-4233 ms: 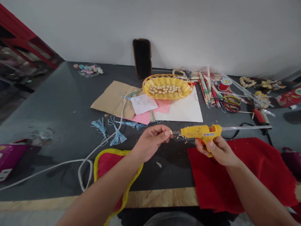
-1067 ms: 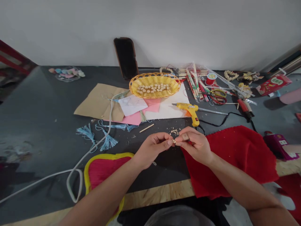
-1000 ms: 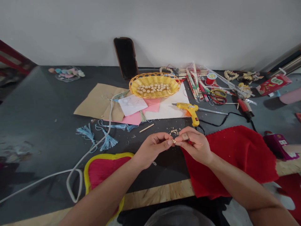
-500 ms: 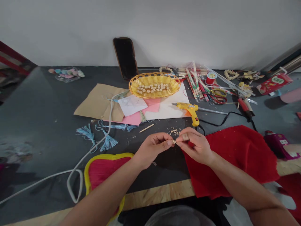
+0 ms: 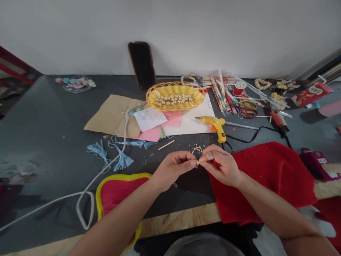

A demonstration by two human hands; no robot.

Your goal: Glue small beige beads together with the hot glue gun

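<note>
Between the fingertips of both hands is a tiny pale wooden-looking piece (image 5: 198,162), too small to make out in detail. My left hand (image 5: 177,166) pinches it from the left, thumb against forefinger. From the right, my right hand (image 5: 220,163) closes on it in a like pinch; a pale wrap shows on one finger. Just beyond the fingertips lies a loose heap of small pale bits (image 5: 198,148). A yellow basket (image 5: 174,106) farther back holds several little flower-like pale pieces. The yellow glue gun (image 5: 214,123) rests on its side behind my right hand.
Red cloth (image 5: 269,174) lies under my right forearm, a yellow-edged pink cushion (image 5: 119,193) by my left. A white cable (image 5: 106,166) crosses the left side near blue tassels (image 5: 123,160). Scissors (image 5: 247,108) and wrapped sticks lie back right. A phone (image 5: 142,65) leans on the wall.
Both hands stay almost in place. The fingertips have shifted very slightly around the tiny piece; nothing else has visibly moved.
</note>
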